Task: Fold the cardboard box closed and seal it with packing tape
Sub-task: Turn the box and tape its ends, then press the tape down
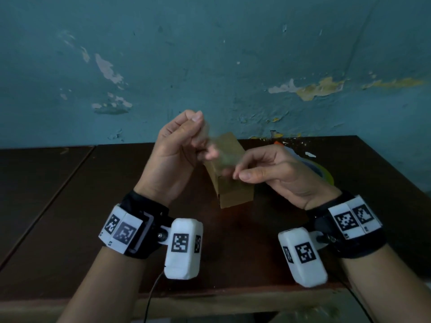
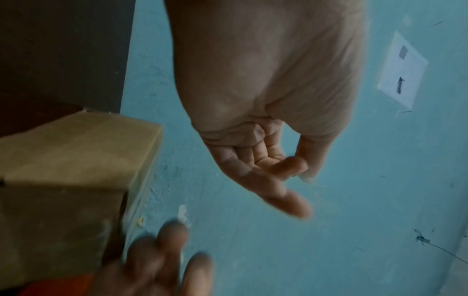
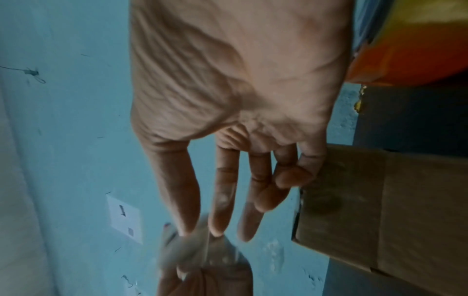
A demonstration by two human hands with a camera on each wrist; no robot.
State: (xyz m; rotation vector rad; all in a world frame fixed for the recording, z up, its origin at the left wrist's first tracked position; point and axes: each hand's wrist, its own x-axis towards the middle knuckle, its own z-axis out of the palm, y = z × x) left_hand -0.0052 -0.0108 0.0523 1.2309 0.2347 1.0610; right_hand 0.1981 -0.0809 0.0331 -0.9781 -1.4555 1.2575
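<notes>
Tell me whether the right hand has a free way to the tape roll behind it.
Probably not yet: the right hand and left hand pinch a clear tape strip over the box; the tape roll lies close behind.

Behind my dark brown table [image 1: 70, 206] there's a teal wall [image 1: 210, 54] with paint peeling off, plus a white paper sign [image 2: 402, 70] stuck on it.

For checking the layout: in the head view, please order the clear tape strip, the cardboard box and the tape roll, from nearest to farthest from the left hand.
1. Clear tape strip: pinched in the left hand, stretched to the right hand.
2. Cardboard box: on the table, just right of it.
3. Tape roll: far right, behind the right hand.
</notes>
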